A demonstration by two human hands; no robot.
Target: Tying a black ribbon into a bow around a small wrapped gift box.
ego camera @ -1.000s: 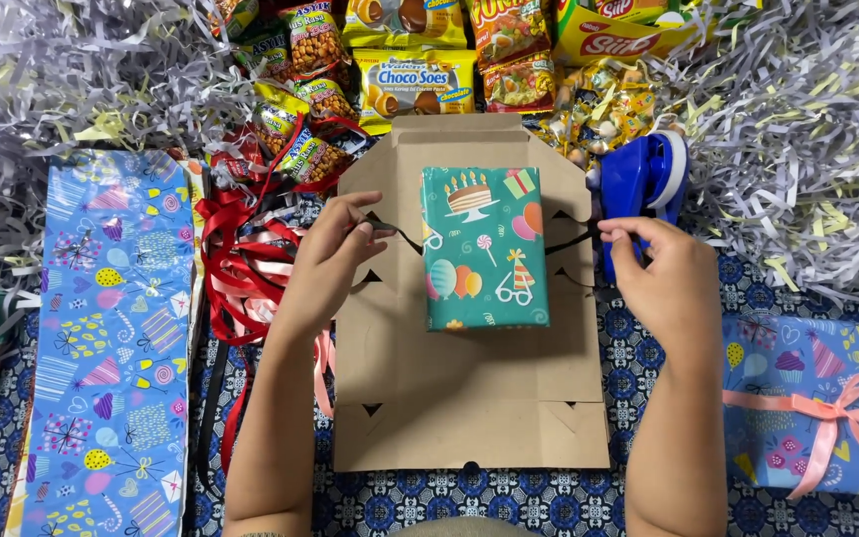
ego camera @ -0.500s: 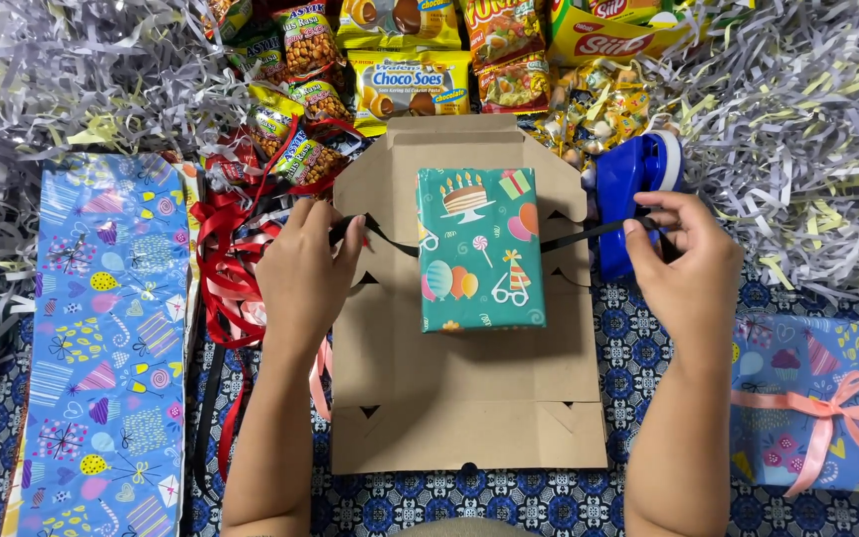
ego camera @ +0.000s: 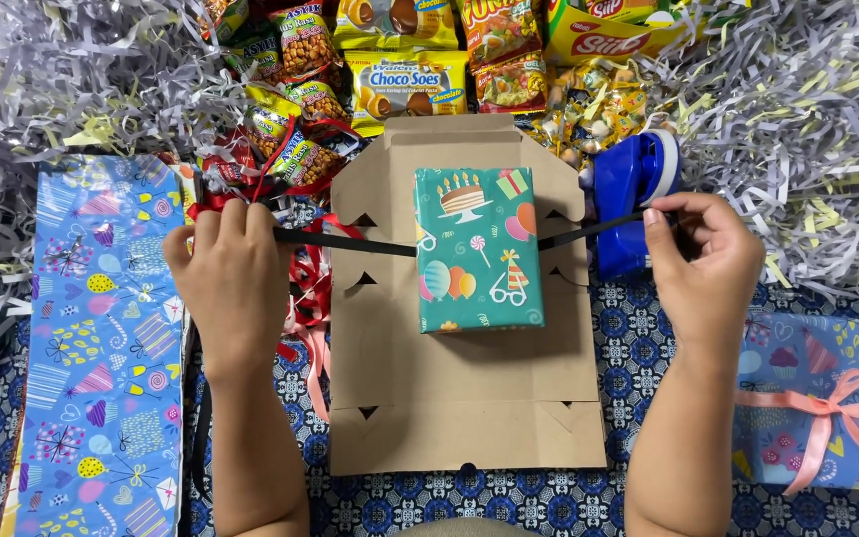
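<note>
Here the left hand (ego camera: pixel 234 278) and right hand (ego camera: pixel 703 261), fingers pinched shut, hold a black ribbon (ego camera: pixel 350 242) taut under the teal gift box (ego camera: pixel 478 249).

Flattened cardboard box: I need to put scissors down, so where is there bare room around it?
The flattened cardboard box is bare below the green wrapped gift, between both forearms. The patterned cloth beside its right edge is also free. Crowded: snack packets above, red ribbons left, shredded paper in both upper corners.

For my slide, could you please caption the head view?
Both hands pull black ribbon taut under a teal gift.
</note>
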